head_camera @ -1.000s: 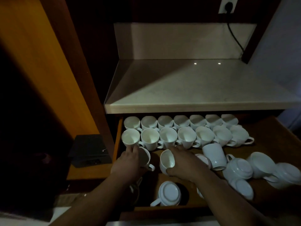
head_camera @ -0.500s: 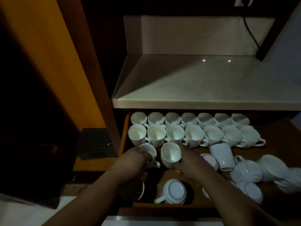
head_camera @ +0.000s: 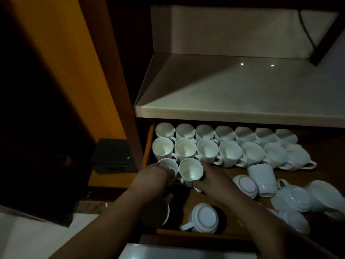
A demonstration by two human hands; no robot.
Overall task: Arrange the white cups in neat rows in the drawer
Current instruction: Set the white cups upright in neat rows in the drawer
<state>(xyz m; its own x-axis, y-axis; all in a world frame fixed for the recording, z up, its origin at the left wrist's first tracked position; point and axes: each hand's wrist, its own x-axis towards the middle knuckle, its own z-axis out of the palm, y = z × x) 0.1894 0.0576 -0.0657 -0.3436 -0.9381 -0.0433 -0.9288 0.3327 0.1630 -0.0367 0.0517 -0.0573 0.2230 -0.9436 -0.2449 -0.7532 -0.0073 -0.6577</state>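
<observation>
The left grip (head_camera: 151, 176) is curling round a white ceramic cup (head_camera: 169, 165) at the left end of a third row in the open brown wooden drawer (head_camera: 149, 146). The right grip (head_camera: 214, 182) is clasping a second upright white cup (head_camera: 190, 170) just beside it. Two full rows of upright white cups (head_camera: 207, 152) are standing directly behind.

Hazard: the held cups are almost touching, so a hasty release is risking chipped rims or a snagged handle. A forearm is passing close above the overturned white cup (head_camera: 205, 215) and could knock it.
</observation>
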